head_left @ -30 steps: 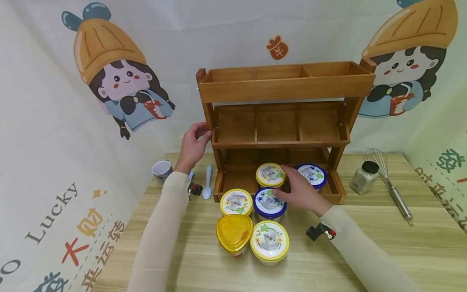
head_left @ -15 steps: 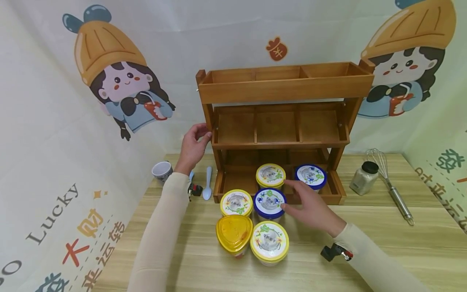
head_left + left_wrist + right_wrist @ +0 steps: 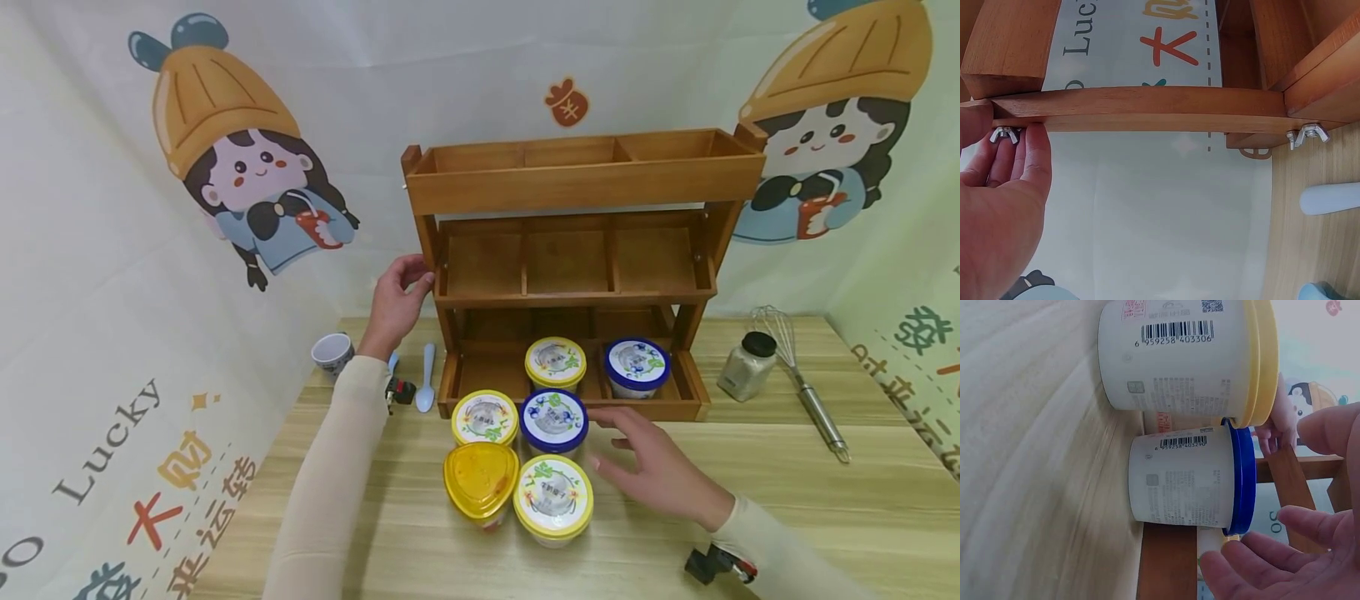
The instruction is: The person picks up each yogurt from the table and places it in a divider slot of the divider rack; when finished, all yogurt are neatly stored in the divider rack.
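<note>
A three-tier wooden rack (image 3: 577, 179) stands at the back of the table. My left hand (image 3: 411, 282) grips its left post, the fingers (image 3: 1025, 165) lying by a wing nut under the wood. The lowest tier holds a yellow-lidded cup (image 3: 556, 362) and a blue-lidded cup (image 3: 637, 365). In front on the table stand a yellow-lidded cup (image 3: 485, 417), a blue-lidded cup (image 3: 554, 419), a yellow triangular-lidded tub (image 3: 481, 479) and another yellow-lidded cup (image 3: 553, 497). My right hand (image 3: 626, 450) hovers open just right of the table cups, holding nothing; the right wrist view shows the blue-lidded cup (image 3: 1185, 481) close to its fingers (image 3: 1272, 569).
Left of the rack lie a small patterned cup (image 3: 332, 352) and a pale blue spoon (image 3: 427, 375). To the right stand a black-capped shaker jar (image 3: 746, 365) and a metal whisk (image 3: 806, 392). Printed cloth walls close in the table (image 3: 825, 508) on three sides.
My right hand has drawn back from the cups at the rack's lowest tier, towards me and to the right. The left hand has stayed on the post.
</note>
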Motion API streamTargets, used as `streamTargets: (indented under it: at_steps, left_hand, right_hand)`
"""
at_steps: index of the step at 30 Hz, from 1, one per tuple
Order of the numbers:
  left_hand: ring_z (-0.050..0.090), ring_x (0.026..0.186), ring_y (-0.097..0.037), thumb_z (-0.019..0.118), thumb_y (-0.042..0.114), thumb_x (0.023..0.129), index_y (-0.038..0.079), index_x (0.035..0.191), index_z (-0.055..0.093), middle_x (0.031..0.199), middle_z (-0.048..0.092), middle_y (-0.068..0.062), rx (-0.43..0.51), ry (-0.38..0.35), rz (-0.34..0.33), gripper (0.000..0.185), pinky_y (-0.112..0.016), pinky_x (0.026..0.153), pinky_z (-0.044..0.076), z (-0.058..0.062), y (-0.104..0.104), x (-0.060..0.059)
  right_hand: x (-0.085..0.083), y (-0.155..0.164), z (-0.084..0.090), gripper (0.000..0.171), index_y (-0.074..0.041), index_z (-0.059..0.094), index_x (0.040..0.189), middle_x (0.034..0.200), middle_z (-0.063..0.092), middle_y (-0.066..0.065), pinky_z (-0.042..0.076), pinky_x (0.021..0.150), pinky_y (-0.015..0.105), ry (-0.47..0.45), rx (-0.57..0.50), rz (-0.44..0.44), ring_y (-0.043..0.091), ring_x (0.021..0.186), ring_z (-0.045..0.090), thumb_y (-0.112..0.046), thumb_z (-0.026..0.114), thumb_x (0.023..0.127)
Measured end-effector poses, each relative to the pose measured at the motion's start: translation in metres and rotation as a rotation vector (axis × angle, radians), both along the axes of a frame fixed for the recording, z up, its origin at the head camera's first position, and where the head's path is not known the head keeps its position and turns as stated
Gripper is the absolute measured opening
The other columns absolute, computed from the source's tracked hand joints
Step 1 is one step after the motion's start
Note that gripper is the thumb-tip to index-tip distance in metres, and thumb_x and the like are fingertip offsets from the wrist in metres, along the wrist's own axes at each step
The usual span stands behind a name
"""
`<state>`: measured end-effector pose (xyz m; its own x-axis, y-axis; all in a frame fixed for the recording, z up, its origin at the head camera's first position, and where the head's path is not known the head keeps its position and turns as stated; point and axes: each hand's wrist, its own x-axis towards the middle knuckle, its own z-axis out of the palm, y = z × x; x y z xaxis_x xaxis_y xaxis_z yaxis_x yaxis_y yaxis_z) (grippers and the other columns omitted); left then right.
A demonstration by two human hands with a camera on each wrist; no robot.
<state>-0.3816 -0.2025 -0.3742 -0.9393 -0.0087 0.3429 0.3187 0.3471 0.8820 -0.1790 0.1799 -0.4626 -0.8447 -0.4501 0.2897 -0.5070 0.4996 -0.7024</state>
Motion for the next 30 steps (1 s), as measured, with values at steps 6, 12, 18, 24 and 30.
streamTargets:
  at_steps: [6, 12, 18, 24, 30]
  left_hand:
    - [0.062, 0.134, -0.030, 0.062, 0.020, 0.108, 0.005, 0.147, 0.055, 0.145, 0.063, -0.017, -0.007, -0.004, 0.001, 0.042, -0.047, 0.115, 0.051, -0.001, 0.000, -0.001]
    - [0.062, 0.134, -0.031, 0.062, 0.019, 0.108, 0.004, 0.146, 0.055, 0.144, 0.063, -0.018, -0.006, 0.005, 0.001, 0.041, -0.048, 0.115, 0.051, 0.000, 0.000, -0.001]
    - [0.062, 0.133, -0.031, 0.062, 0.019, 0.108, 0.004, 0.145, 0.056, 0.143, 0.063, -0.018, 0.000, 0.008, -0.001, 0.040, -0.048, 0.114, 0.051, -0.001, 0.000, -0.001]
    - [0.062, 0.133, -0.030, 0.062, 0.020, 0.108, 0.005, 0.146, 0.055, 0.144, 0.063, -0.017, 0.001, 0.004, -0.003, 0.041, -0.048, 0.114, 0.052, -0.002, 0.000, 0.000]
    - [0.062, 0.133, -0.031, 0.062, 0.019, 0.108, 0.004, 0.145, 0.056, 0.143, 0.063, -0.018, 0.005, 0.012, -0.008, 0.041, -0.048, 0.114, 0.052, -0.001, -0.001, -0.001]
  right_hand:
    - [0.008, 0.004, -0.002, 0.058, -0.006, 0.052, 0.151, 0.144, 0.060, 0.016, 0.062, 0.098, 0.042, -0.059, -0.014, 0.045, 0.039, 0.129, 0.063, -0.025, 0.074, 0.100]
    - [0.015, 0.002, -0.004, 0.063, -0.006, 0.051, 0.152, 0.147, 0.061, 0.016, 0.062, 0.098, 0.038, -0.100, -0.013, 0.121, 0.034, 0.125, 0.066, -0.033, 0.075, 0.100]
    - [0.022, -0.003, -0.005, 0.072, -0.006, 0.050, 0.153, 0.146, 0.062, 0.011, 0.061, 0.100, 0.038, -0.129, 0.027, 0.180, 0.025, 0.122, 0.067, -0.042, 0.078, 0.096]
    - [0.024, -0.010, -0.008, 0.093, -0.015, 0.043, 0.159, 0.156, 0.055, 0.006, 0.059, 0.103, 0.036, -0.196, 0.114, 0.175, 0.023, 0.127, 0.064, -0.056, 0.083, 0.087]
    - [0.025, -0.016, -0.009, 0.104, -0.015, 0.038, 0.162, 0.161, 0.049, 0.011, 0.058, 0.104, 0.036, -0.213, 0.124, 0.197, 0.033, 0.140, 0.055, -0.051, 0.090, 0.080]
